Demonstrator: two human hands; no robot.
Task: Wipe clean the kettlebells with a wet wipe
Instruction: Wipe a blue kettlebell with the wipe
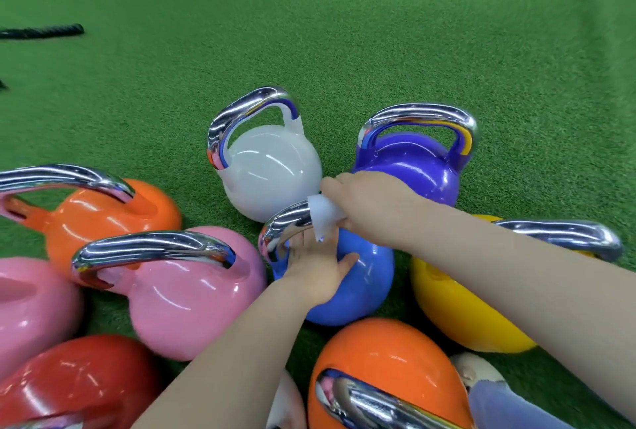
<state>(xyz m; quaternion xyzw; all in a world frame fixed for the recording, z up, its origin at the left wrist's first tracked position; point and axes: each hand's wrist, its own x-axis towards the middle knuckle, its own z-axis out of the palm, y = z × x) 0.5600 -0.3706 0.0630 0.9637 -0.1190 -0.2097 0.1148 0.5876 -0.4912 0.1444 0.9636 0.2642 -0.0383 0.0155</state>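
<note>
A blue kettlebell (364, 284) with a chrome handle (285, 222) sits in the middle of a cluster on green turf. My right hand (364, 201) grips a white wet wipe (323, 218), wrapped over the right part of that handle. My left hand (316, 274) rests on the blue ball just below the handle, thumb spread to the right. Around it stand a white kettlebell (272, 170), a purple kettlebell (413, 167), a yellow kettlebell (461, 308), pink kettlebells (192, 294) and orange kettlebells (389, 356).
A red kettlebell (75, 380) lies at the lower left. A black battle rope (41, 31) runs along the turf at the far left. My knee (481, 373) shows at the lower right. Open green turf (344, 33) stretches beyond the cluster.
</note>
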